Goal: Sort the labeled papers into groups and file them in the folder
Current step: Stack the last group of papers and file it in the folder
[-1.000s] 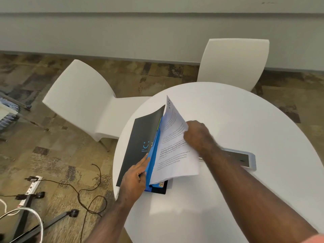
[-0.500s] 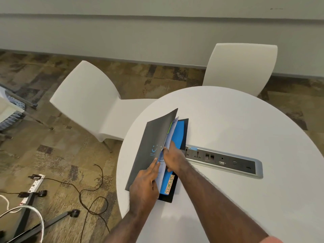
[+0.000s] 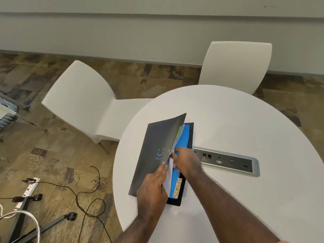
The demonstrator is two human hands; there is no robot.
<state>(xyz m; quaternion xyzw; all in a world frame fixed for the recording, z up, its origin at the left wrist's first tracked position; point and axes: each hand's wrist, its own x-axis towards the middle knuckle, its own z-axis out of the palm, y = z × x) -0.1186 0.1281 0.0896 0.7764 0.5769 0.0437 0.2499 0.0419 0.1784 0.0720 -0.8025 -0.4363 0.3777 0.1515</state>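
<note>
Folder (image 3: 157,155), black with a small blue smiley mark on its cover, lay near the left edge of the round white table (image 3: 245,120), its front cover raised partway. Inside sat a blue divider (image 3: 184,139) carrying a tab lettered SPORTS (image 3: 177,187), with white papers (image 3: 169,174) wedged between cover and divider. The left hand (image 3: 151,192) propped the cover up, fingers extended along its edge. The right hand (image 3: 185,161) reached into the gap, fingers curled around the paper edges; how firmly it gripped them I could not tell. A power and data strip (image 3: 228,162) was set into the tabletop just beside the folder. The risk I saw: if the left hand let the cover drop early, sheets could crease or lodge crookedly. Pushing hard might also slide the folder towards the table's edge, since nothing pinned its back cover.
</note>
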